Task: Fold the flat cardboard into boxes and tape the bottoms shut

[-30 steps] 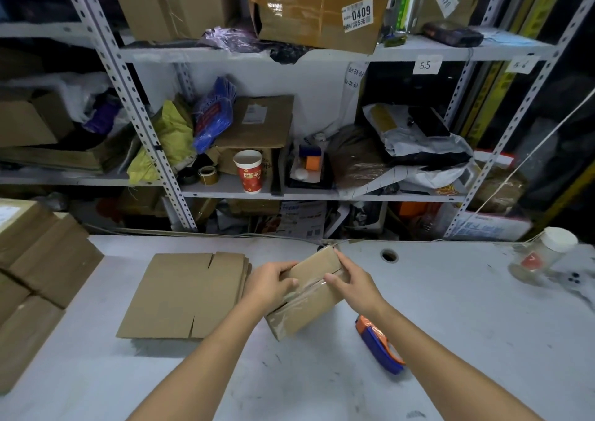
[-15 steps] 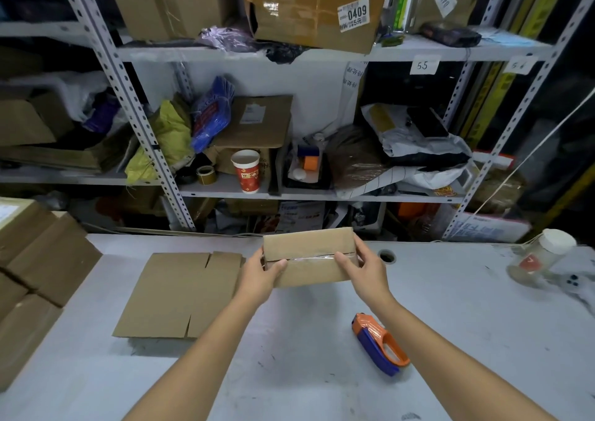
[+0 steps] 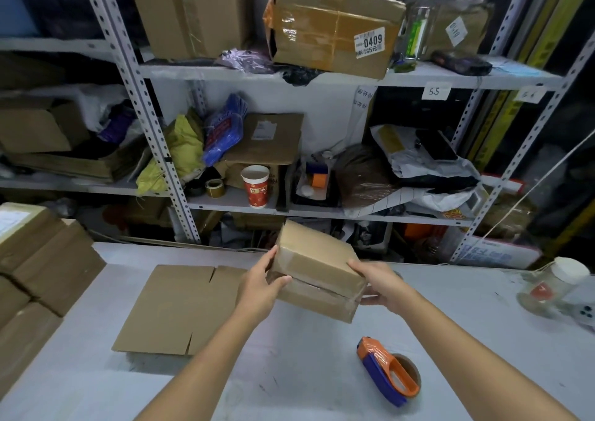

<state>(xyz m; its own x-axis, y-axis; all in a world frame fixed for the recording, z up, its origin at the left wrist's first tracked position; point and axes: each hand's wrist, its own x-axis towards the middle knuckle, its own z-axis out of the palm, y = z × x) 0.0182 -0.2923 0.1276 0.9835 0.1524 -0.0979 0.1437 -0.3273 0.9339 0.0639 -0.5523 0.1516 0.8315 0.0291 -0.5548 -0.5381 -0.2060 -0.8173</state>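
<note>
I hold a small folded cardboard box (image 3: 314, 269) in the air above the middle of the white table (image 3: 450, 340). My left hand (image 3: 262, 287) grips its left end and my right hand (image 3: 378, 284) grips its right end. Clear tape runs along the seam on the side facing me. A stack of flat cardboard blanks (image 3: 175, 306) lies on the table to the left of the box. An orange and blue tape dispenser (image 3: 388, 372) rests on the table below my right forearm.
Several closed brown boxes (image 3: 35, 269) are stacked at the table's left edge. A clear jar with a white lid (image 3: 553, 284) stands at the right. Cluttered metal shelves (image 3: 225, 201) with a red paper cup (image 3: 256, 185) rise behind the table.
I have lifted the box off the table and turned it in both hands, so it now tilts with a plain side up and the taped seam facing me.
</note>
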